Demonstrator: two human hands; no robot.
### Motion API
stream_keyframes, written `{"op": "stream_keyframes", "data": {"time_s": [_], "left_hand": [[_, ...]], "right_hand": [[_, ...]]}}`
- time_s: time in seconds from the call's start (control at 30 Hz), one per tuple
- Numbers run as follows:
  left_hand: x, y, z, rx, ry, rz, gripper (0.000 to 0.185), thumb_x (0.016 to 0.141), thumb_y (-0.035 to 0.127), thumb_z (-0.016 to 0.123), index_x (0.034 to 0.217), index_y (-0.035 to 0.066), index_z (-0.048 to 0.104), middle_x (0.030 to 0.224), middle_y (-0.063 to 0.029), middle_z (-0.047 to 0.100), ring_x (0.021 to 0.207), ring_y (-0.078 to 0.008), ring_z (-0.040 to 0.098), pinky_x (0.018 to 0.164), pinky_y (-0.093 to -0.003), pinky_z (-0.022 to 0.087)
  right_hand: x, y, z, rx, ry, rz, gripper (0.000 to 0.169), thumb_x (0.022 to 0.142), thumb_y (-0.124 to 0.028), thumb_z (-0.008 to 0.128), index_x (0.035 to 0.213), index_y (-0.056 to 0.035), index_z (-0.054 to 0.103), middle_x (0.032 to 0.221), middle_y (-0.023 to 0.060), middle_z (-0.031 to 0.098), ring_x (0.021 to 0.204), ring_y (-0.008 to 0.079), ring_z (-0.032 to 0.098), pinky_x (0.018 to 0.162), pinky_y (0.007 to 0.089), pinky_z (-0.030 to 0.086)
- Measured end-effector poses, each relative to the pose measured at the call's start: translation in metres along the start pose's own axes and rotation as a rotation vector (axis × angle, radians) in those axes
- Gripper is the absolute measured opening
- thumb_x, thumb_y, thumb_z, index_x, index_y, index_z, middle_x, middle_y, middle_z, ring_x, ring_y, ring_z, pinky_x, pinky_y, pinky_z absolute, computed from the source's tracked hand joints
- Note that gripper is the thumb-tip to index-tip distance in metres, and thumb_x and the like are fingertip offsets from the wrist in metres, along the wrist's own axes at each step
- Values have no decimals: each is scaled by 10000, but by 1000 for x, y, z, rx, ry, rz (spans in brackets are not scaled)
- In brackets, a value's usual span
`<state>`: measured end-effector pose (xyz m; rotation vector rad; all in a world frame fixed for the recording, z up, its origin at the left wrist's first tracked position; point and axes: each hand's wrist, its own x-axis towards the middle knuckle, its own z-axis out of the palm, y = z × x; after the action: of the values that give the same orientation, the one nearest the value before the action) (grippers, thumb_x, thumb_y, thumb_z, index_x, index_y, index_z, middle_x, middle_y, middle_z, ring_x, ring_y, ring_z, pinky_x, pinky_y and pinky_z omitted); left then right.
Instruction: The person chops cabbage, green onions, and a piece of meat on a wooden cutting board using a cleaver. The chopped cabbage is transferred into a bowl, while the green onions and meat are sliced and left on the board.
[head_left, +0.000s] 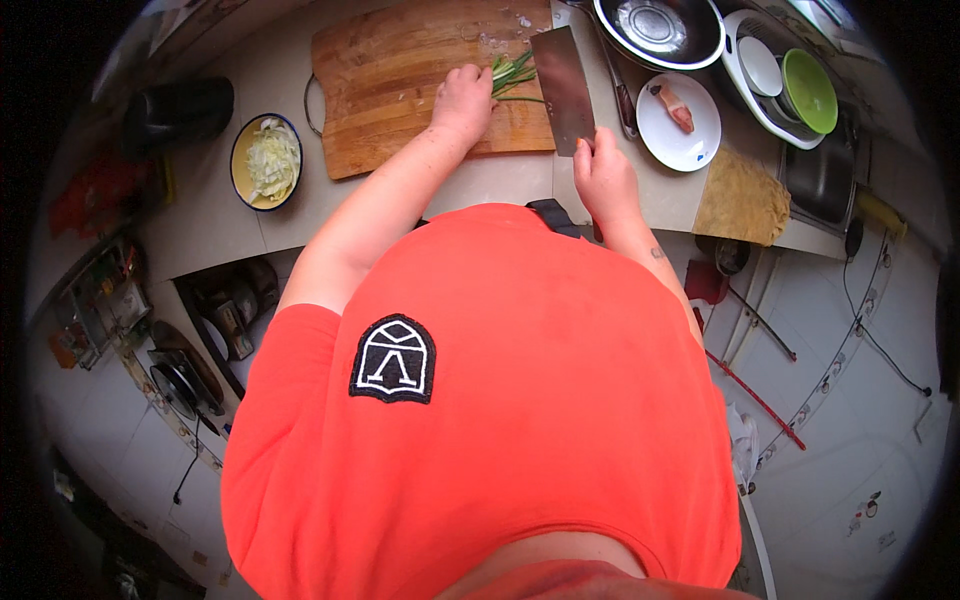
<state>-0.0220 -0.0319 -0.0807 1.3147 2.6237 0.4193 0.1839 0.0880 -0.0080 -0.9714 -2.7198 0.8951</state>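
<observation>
My left hand (463, 105) is closed around a bunch of green onions (514, 77) lying on the wooden cutting board (390, 90). Their green ends stick out to the right of my fingers. My right hand (606, 176) grips the handle of a cleaver (564, 90), whose wide blade reaches over the board's right edge, close beside the onion ends. Small pale scraps lie near the board's far right part. Whether the blade touches the board I cannot tell.
At the left stands a bowl of shredded cabbage (274, 161). A white plate (652, 135) with a piece of meat (675, 109), a metal basin (652, 26), a white dish rack (802, 137) with bowls, and a tan cloth (739, 195) are at the right. A sink (817, 180) lies beyond.
</observation>
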Motion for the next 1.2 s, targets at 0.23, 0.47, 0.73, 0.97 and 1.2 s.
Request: {"op": "stream_keyframes", "data": {"time_s": [0.23, 0.47, 0.73, 0.97, 1.2], "left_hand": [[-22, -11, 10, -16, 57, 7, 248, 852, 76, 547, 1073, 57, 658, 1051, -130, 600, 1011, -316, 572, 850, -427, 520], [-25, -11, 12, -23, 67, 0, 172, 846, 86, 552, 965, 52, 670, 976, -132, 597, 979, -323, 578, 792, -440, 534], [-34, -21, 13, -13, 148, 36, 228, 779, 66, 614, 986, 82, 707, 911, -128, 624, 895, -338, 594, 798, -439, 518], [-11, -43, -1, -98, 127, -186, 224, 801, 89, 629, 1008, 63, 708, 973, -160, 650, 957, -361, 608, 858, -445, 504], [59, -10, 18, -276, 70, -140, 271, 850, 229, 679, 1079, 87, 707, 1058, -177, 635, 1022, -353, 594, 899, -425, 486]], "right_hand": [[19, -26, 2, -210, -234, -87, 149, 888, -101, 481, 998, -1, 468, 747, 246, 658, 691, 440, 647, 623, 525, 513], [26, -44, 6, -293, -449, -57, 126, 876, -32, 443, 985, 31, 448, 795, 267, 665, 755, 440, 661, 665, 512, 521], [43, -38, 35, -209, -403, -43, 164, 920, -80, 374, 1036, 22, 432, 806, 285, 652, 782, 473, 637, 692, 549, 488], [24, -2, 33, -37, -181, -59, 191, 934, -174, 514, 1028, -15, 467, 742, 247, 647, 707, 460, 626, 629, 542, 494], [-8, 25, 1, 130, 94, 75, 206, 939, -203, 546, 1036, -34, 482, 732, 212, 659, 665, 433, 634, 584, 527, 494]]}}
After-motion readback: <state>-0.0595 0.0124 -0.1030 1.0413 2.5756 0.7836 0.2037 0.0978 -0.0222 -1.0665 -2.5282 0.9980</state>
